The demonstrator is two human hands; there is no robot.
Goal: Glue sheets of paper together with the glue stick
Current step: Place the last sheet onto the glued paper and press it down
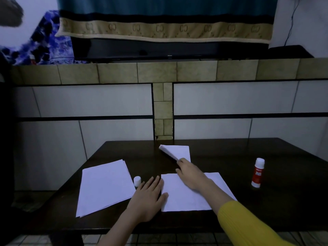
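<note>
A stack of white sheets [104, 187] lies at the left of the dark table [266, 210]. One white sheet [184, 197] lies in front of me. My left hand [149, 197] rests flat, fingers spread, at that sheet's left edge. My right hand [190, 175] reaches across it and grips the near corner of a far pile of white sheets [177, 151], whose left edge is lifted. The red and white glue stick [257, 173] stands upright at the right, apart from both hands. Its white cap [137, 180] stands beside the left stack.
The table stands against a tiled wall [88, 102] with a ledge above. A dark TV [150, 48] draped with a teal and beige cloth sits on the ledge. The table's front edge runs just below my forearms.
</note>
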